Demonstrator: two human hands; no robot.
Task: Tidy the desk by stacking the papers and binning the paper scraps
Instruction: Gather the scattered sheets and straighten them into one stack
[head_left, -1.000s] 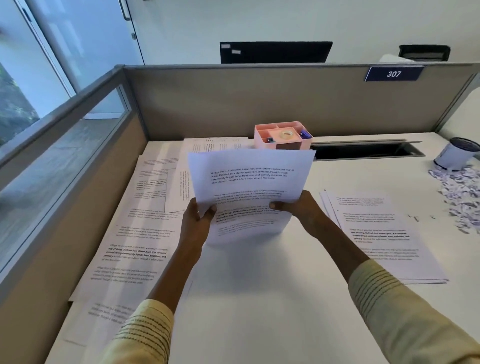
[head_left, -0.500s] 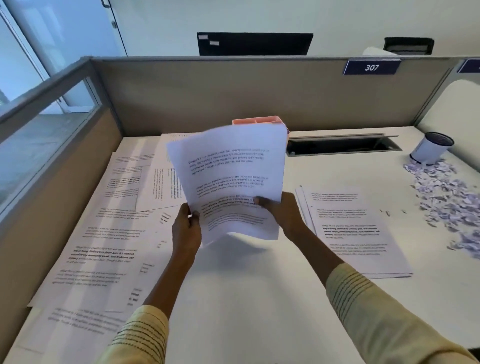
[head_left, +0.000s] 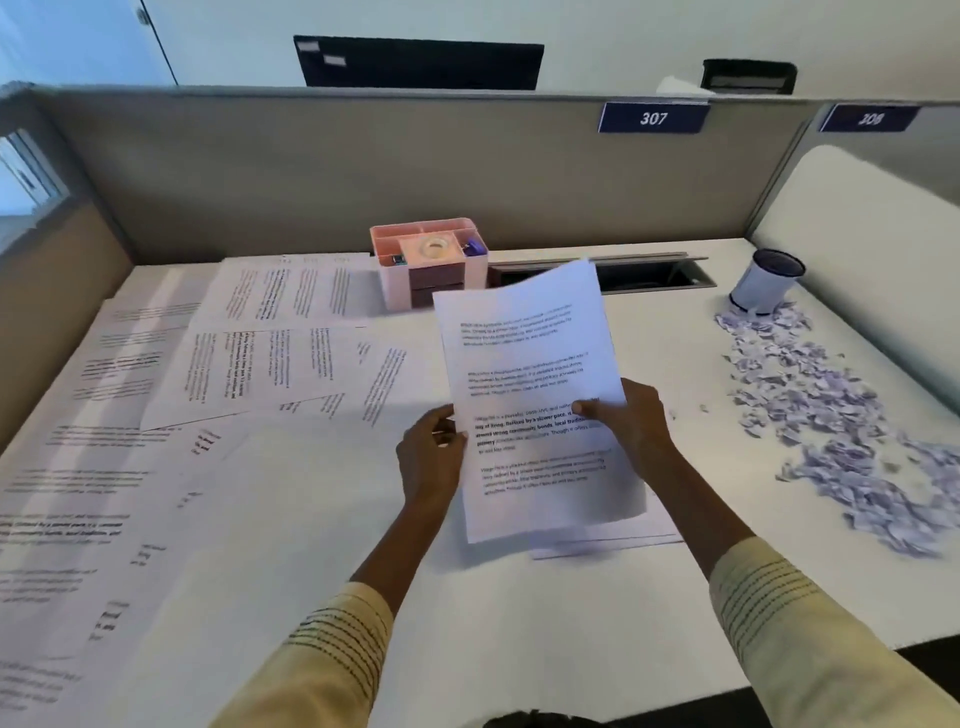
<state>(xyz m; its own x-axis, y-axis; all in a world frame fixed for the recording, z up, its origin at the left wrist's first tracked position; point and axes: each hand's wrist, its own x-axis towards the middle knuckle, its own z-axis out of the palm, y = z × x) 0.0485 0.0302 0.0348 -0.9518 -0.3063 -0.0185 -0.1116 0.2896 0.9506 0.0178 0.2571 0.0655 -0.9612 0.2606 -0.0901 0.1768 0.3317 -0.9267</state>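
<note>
At the centre of the white worktop (head_left: 519, 623): one sheaf of printed papers (head_left: 524, 374), held tilted above the surface, top edge toward the partition (head_left: 311, 171). Left hand (head_left: 431, 452): grip pinching the sheaf's left edge, thumb on the printed face. Right hand (head_left: 631, 426): grip grasping the right edge, thumb on top, fingers behind the paper. Both forearms in cream sleeves with dark stitched lines.

Under the sheaf's lower end: a stack of papers (head_left: 623, 535) lying flat, only its near right corner showing.

Left half of worktop: loose printed sheets (head_left: 156, 415), overlapping at varied angles, spread from the partition to the near edge.

Right side: paper scraps (head_left: 810, 415), a scattered drift running from the small white bin (head_left: 763, 283) toward the near right edge. Bin upright, dark rim, touching the scraps' far end.

Against the partition, behind the sheaf: pink desk organiser (head_left: 431, 265) holding a tape roll; cable slot (head_left: 660, 275) just to its right. Number plates 307 (head_left: 652, 118) and a second, blurred plate on the partition top.
</note>
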